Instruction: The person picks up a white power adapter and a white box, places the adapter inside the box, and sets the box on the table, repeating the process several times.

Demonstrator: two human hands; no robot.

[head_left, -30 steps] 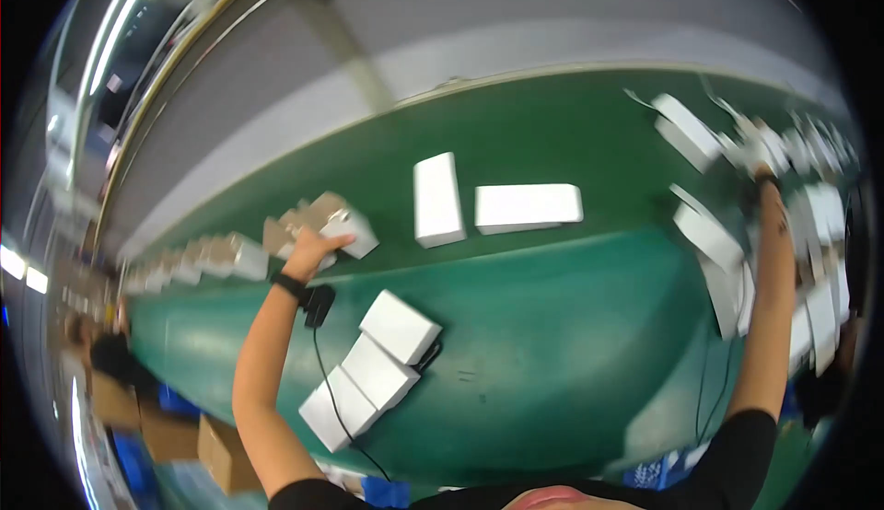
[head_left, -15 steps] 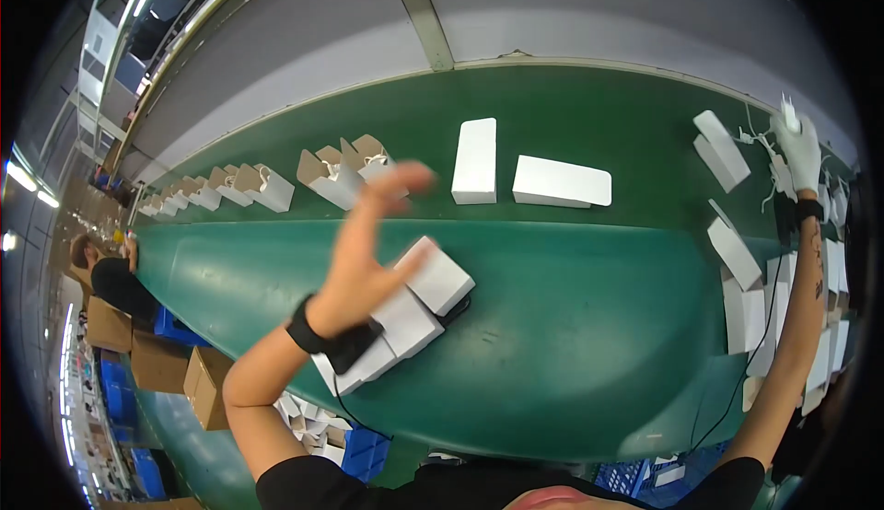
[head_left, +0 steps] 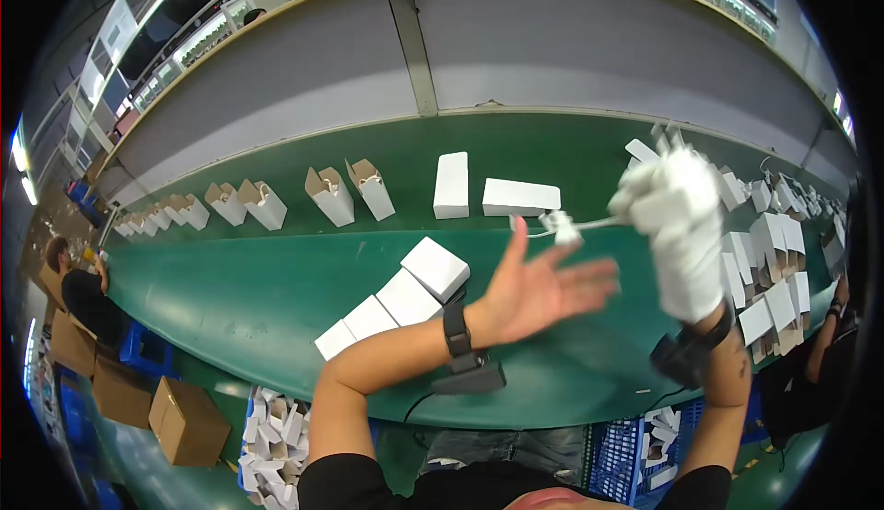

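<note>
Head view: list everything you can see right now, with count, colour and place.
conveyor belt: one, green, across the middle.
closed boxes: three white in a row by the left wrist; two more white, farther back at centre.
open cartons: a row, white with brown inner flaps, along the far left of the belt.
small white cartons: many, crowded at the right end.
cardboard boxes: several, brown, on the floor lower left.
blue crates: below the belt's near edge.
other person: one, dark top, far left.
white cable piece: one, held in the right hand.
left hand: bare, open, black wrist strap.
right hand: white glove, closed on the cable piece.
</note>
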